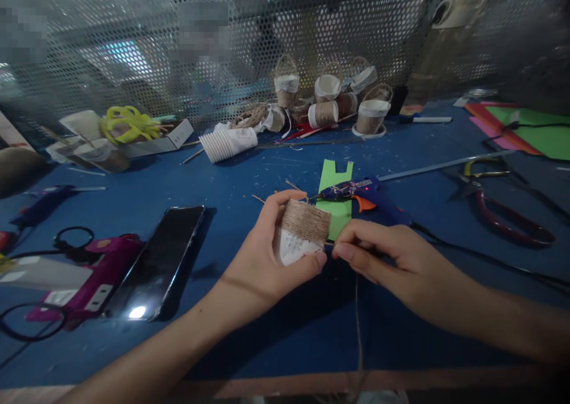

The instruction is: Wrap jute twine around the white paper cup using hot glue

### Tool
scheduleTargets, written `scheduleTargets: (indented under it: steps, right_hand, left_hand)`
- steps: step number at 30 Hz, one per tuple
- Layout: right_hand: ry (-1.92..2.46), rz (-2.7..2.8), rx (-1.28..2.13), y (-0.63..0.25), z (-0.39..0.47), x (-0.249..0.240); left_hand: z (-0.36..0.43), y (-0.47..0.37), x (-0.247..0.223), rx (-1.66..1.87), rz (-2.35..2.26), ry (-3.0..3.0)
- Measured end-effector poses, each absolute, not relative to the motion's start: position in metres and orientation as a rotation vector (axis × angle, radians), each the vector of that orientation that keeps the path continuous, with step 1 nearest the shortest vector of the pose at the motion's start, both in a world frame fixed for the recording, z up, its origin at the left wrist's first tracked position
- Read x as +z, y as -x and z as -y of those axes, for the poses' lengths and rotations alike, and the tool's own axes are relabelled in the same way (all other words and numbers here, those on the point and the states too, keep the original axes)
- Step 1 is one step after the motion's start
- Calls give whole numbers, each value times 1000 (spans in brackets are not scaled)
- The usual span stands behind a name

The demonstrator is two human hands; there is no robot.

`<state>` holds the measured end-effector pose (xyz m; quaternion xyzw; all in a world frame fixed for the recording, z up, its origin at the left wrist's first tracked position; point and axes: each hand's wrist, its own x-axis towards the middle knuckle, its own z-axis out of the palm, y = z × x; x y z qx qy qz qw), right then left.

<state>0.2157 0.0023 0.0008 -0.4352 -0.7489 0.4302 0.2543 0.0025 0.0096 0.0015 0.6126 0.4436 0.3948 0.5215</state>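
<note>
My left hand (pixel 271 250) is wrapped round a small white paper cup (pixel 296 247), which lies on its side in the grip. Rows of brown jute twine (pixel 307 220) cover part of the cup; the rest of its white wall is bare. Between thumb and fingertips, my right hand (pixel 392 255) pinches the twine close to the cup, and its loose end hangs down past the table edge. Just beyond the hands, a blue glue gun (pixel 351 188) with an orange trigger rests on a green paper piece (pixel 341 211).
A phone (pixel 162 261) and a magenta power strip (pixel 107 267) lie at left. Pliers (pixel 512 214) are at right. Stacked paper cups (pixel 227 144) and several twine-wrapped baskets (pixel 373 116) stand at the back, before a perforated metal screen (pixel 249 36).
</note>
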Motion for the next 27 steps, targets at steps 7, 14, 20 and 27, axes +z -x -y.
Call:
scheduleTargets:
  steps: [7,14,20,27]
  right_hand:
    - [1190,2049,1130,-216,-2,-1]
    - [1164,2040,1116,-215,-2,-4]
    - [1169,2046,1120,-217,-3,-4]
    - [1189,2041,1140,-216,-3,-3]
  left_hand:
    - [-8,-4,3,938,-1045,-1359]
    - [-9,-4,0,963,-1012,-1359]
    - [-11,-2,-2,949,-969,-1342]
    - [-6,-7,3,964,-1008,-1279]
